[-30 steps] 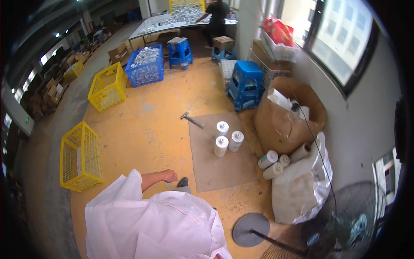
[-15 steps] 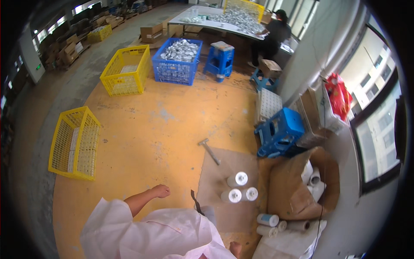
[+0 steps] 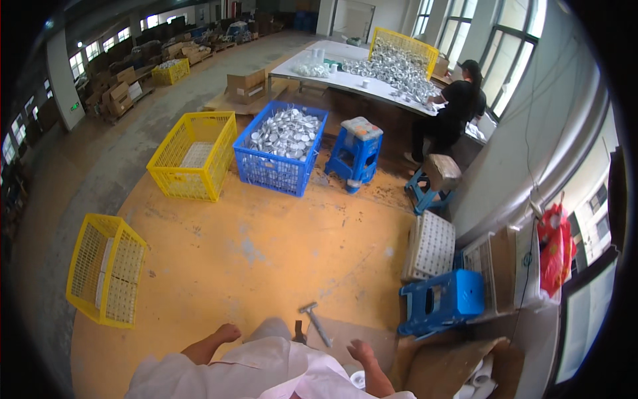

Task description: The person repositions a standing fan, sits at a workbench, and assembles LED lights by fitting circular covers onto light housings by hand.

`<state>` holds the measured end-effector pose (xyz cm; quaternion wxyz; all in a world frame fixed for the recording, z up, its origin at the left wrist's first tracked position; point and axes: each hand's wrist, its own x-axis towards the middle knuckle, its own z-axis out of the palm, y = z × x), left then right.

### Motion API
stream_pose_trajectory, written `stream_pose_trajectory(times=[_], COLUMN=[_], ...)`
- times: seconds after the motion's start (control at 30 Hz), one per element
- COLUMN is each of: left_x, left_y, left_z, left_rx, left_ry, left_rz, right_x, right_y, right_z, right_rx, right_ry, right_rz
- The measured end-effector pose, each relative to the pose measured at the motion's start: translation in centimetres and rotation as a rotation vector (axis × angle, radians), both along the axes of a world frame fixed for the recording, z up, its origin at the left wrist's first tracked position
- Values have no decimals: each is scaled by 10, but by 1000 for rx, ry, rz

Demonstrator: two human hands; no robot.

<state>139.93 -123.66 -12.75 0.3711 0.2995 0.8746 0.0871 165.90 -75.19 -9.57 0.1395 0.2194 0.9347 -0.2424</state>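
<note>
My left hand (image 3: 228, 332) is curled into a loose fist over the orange floor, with nothing visible in it. On the other side of my body, my right hand (image 3: 361, 351) has its fingers apart and holds nothing I can see. Between the hands, a metal hammer-like tool with a T-shaped head (image 3: 318, 326) lies at the edge of a brown cardboard sheet (image 3: 345, 334). Under my right forearm, a white cylinder (image 3: 357, 379) is partly hidden. A dark strip (image 3: 300, 332) shows beside my grey-clad knee (image 3: 271, 328).
Two yellow crates (image 3: 109, 271) (image 3: 193, 156) stand left; a blue crate (image 3: 280, 149) of silvery round parts is ahead. Blue stools (image 3: 355, 154) (image 3: 442, 302) and a cardboard box of white tubes (image 3: 432, 366) stand right. A person (image 3: 458, 110) sits at the far table (image 3: 299, 66).
My view has tilted up, so the floor things sit lower and most white cylinders are out of sight. My right hand has come forward into fuller view.
</note>
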Motion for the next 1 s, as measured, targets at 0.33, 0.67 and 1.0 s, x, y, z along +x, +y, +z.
stream_pose_trajectory(times=[0.33, 0.67, 1.0], left_x=[-219, -669, -831], left_y=[113, 397, 572], left_z=[-62, 61, 32], left_rx=[76, 108, 91], left_ry=[-177, 110, 73], left_rz=[175, 462, 313], right_x=[-409, -489, -693], right_y=[140, 300, 484], right_z=[40, 28, -59], right_rx=[-188, -146, -847], right_ry=[256, -172, 139], right_rz=[-10, -27, -571])
